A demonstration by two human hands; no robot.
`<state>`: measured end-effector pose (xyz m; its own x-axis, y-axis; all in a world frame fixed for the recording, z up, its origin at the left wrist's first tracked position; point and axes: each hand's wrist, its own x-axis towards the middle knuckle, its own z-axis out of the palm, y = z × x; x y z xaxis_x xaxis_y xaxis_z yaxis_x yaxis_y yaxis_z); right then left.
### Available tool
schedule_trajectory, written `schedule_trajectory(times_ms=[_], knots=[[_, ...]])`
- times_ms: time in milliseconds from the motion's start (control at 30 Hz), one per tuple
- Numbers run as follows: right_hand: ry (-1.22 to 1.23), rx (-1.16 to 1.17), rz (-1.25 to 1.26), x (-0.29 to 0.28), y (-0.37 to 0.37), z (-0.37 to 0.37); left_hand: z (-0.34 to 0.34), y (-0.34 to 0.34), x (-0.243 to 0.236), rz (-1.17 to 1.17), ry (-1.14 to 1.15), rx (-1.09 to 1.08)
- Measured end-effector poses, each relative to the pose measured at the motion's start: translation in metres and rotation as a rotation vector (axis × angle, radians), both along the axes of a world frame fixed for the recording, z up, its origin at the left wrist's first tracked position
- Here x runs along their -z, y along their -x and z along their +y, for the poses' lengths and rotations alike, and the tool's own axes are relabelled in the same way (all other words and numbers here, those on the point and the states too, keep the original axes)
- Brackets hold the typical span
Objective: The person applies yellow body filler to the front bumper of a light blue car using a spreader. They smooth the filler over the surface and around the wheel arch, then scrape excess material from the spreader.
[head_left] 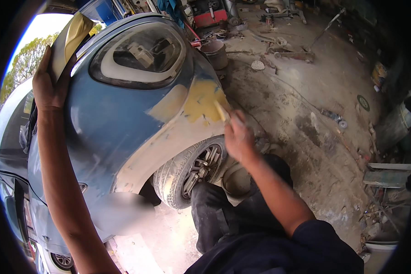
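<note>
My left hand is raised at the car's rear, its fingers wrapped round a flat board with a thick lump of yellow body filler on it. My right hand, slightly blurred, grips a yellowish filler spreader. The spreader's edge meets a patch of yellow filler on the corner of the blue car. A sanded, pale band runs along the wheel arch. Beside the yellow patch lies a smoother tan area.
Below the arch is a dusty wheel, close to my knees, with a bucket beside it. Another bucket stands past the car's corner. Hoses, a grinder and a floor jack lie on the dirty floor.
</note>
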<state>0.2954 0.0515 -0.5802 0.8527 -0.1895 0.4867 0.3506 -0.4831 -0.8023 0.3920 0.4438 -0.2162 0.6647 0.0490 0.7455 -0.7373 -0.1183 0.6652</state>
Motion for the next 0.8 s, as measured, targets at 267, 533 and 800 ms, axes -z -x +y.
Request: schedule_trajectory(times_ms=[267,533,800], knots=[[-0.108,0.08,-0.077,0.028,-0.067,-0.023,0.007,-0.006,-0.001,-0.014,-0.021,-0.016],[0.003,0.175,-0.128,0.025,-0.041,0.022,0.008,-0.002,0.006,-0.357,-0.702,-0.633],[0.159,0.124,-0.221,0.008,0.02,0.055,0.018,0.0,-0.006,-0.47,-1.049,-1.05]])
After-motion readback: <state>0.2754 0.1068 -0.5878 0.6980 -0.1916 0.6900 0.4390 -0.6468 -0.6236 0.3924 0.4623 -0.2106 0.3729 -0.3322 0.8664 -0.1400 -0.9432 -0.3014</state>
